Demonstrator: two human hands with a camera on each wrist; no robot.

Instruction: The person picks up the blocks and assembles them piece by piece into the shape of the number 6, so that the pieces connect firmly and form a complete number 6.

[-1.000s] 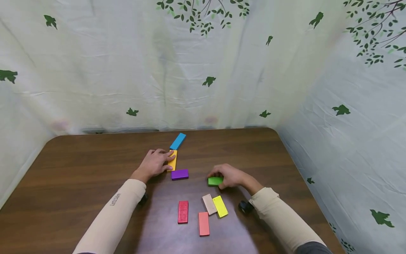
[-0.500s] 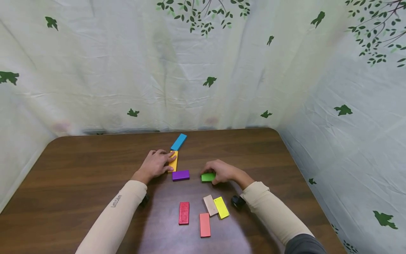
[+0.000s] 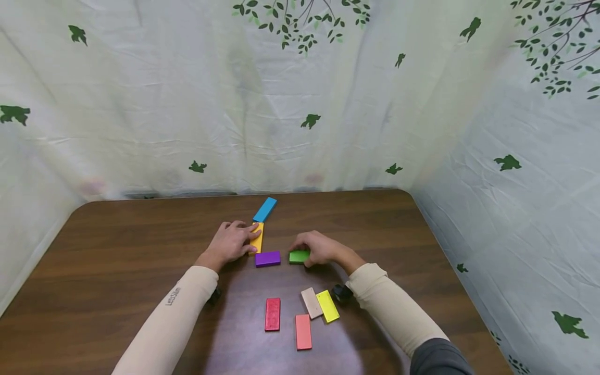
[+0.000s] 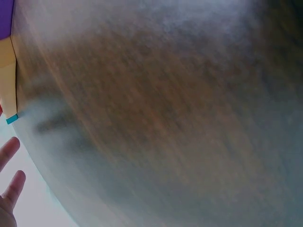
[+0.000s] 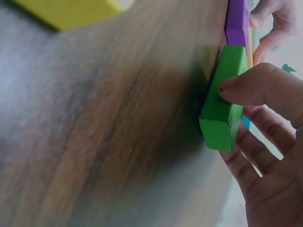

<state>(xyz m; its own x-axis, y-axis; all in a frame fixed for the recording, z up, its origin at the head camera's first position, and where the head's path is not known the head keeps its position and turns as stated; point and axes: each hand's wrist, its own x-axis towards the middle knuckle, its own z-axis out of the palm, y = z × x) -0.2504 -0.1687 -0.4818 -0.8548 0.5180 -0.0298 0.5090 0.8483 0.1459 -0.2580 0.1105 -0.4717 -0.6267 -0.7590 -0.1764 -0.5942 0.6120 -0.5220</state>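
Note:
My right hand (image 3: 323, 248) pinches a green block (image 3: 298, 257) between thumb and fingers, just right of the purple block (image 3: 267, 259). The right wrist view shows the thumb on the near face of the green block (image 5: 227, 90), with the other fingers behind it. My left hand (image 3: 229, 242) rests on the yellow-orange block (image 3: 257, 240), fingertips on its upper part and thumb near its lower end. That block's lower end meets the purple block, and a slanted blue block (image 3: 264, 209) meets its far end. In the left wrist view only fingertips (image 4: 14, 184) of the left hand show.
On the wooden table (image 3: 140, 250) nearer the body lie a red block (image 3: 273, 314), a coral block (image 3: 303, 332), a beige block (image 3: 311, 302) and a bright yellow block (image 3: 327, 306). A white curtain (image 3: 262, 104) with leaf prints hangs behind the table and along its right.
My right hand has brought the green block leftward and slightly farther from the body, close to the purple block. My left hand stays on the yellow-orange block.

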